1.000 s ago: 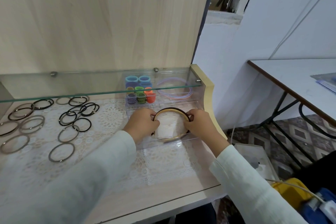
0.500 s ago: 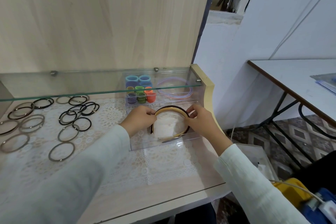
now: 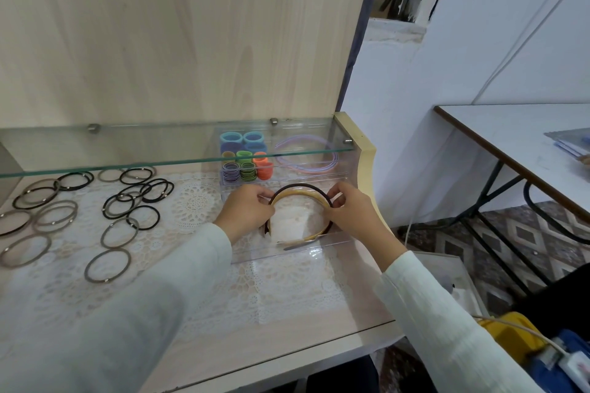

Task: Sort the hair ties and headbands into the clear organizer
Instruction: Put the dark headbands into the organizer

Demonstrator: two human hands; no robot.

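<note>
Change: Both hands have crept up from the sides of the arc toward its crown. The bands' lower tips, covered a second ago, now peek out below the left fingers.
Left hand (image 3: 247, 212): it comes in from the lower left, knuckles up. The fingers (image 3: 263, 199) are curled and the thumb is tucked under, pinching the left shoulder of the nested headbands (image 3: 298, 192).
Right hand (image 3: 356, 217): it comes in from the lower right with the wrist bent inward. Thumb and forefinger are clamped on the right shoulder of the same arc, and the other fingers are curled behind.
Nested headbands: a dark brown band sits outside with a tan one tucked tight inside it. The arc spans from one set of fingertips to the other, crown pointing away and open ends back toward the wrists.
Where they sit: they're in the front compartment of the clear organizer (image 3: 287, 254). I cannot tell whether they rest on its floor or hang just above it.
Beyond the right fingertips: a lilac headband (image 3: 306, 166) lies flat in the rear compartment.
Beyond the left fingertips: stacked coloured hair ties (image 3: 247, 169) stand in rows of blue, green, orange and purple.
Left of the left fingers: loose hair ties (image 3: 143, 217), black and grey-brown, are spread over the lace mat (image 3: 191, 204), well apart from the hand.
Past all the fingertips: a glass shelf (image 3: 127, 150) crosses over the organizer's back half.
</note>
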